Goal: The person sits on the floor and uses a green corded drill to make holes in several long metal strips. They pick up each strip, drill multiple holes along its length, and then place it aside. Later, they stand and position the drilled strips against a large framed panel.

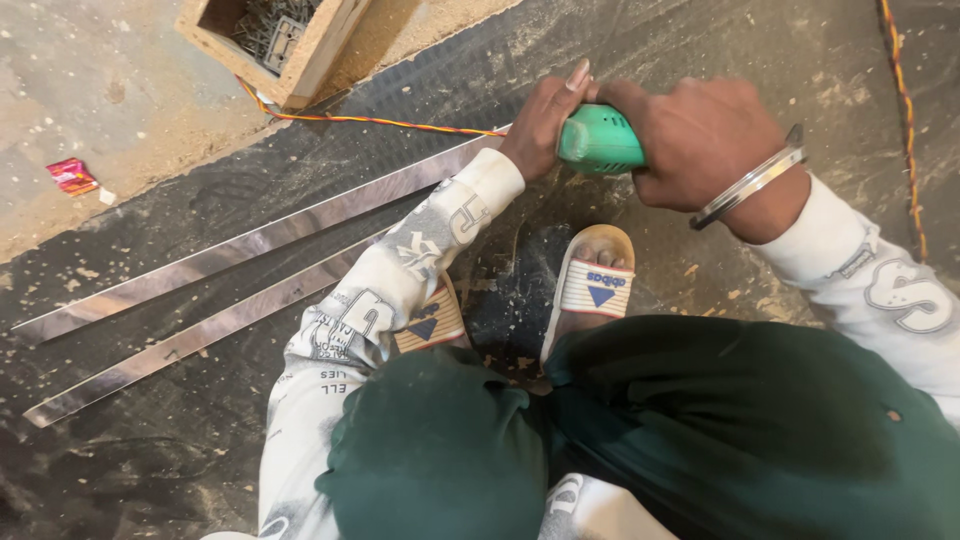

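Green plastic is showing between both hands: a green power tool [598,140] is sitting low over the dark floor mat [700,60], just beyond the person's two sandalled feet. The right hand [700,140] is wrapping fully around the tool's body from the right, fingers closed tight on it, a metal bangle [752,180] lying across the wrist. The left hand [545,120] is pressing against the tool's left end, fingers curled over it and closed; how much of the tool it is clasping I cannot tell. A twisted red-and-yellow cord [380,122] is running from the tool leftward to a wooden box [305,55] of small metal parts at the top edge. Two long metal strips [240,250] are lying side by side and slightly apart, slanting from the lower left up toward the left hand; the upper strip's near end is reaching just under the left wrist. A sawdust-covered board [100,130] is bordering the mat on the upper left, with a small red wrapper [72,175] on it. To the right of the tool the mat is lying open up to a second cord [905,110] along the right edge.
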